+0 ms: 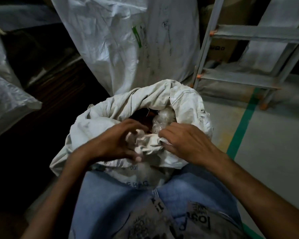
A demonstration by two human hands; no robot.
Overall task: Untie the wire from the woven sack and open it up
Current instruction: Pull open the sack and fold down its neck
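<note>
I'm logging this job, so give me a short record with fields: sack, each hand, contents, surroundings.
sack: white woven sack, mouth partly open, near rim bunched
left hand: left hand gripping the bunched rim
right hand: right hand gripping the same rim
wire: not visible
contents: clear plastic bundle
surroundings: grey metal ladder, green floor stripe

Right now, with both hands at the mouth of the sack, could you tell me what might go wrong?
1. The left hand and right hand bunch the near rim of the woven sack; pulling hard could tear it.
2. Clear plastic-wrapped contents sit near the opening and could spill out.
3. No wire is visible; dim light could hide a sharp end.
</note>
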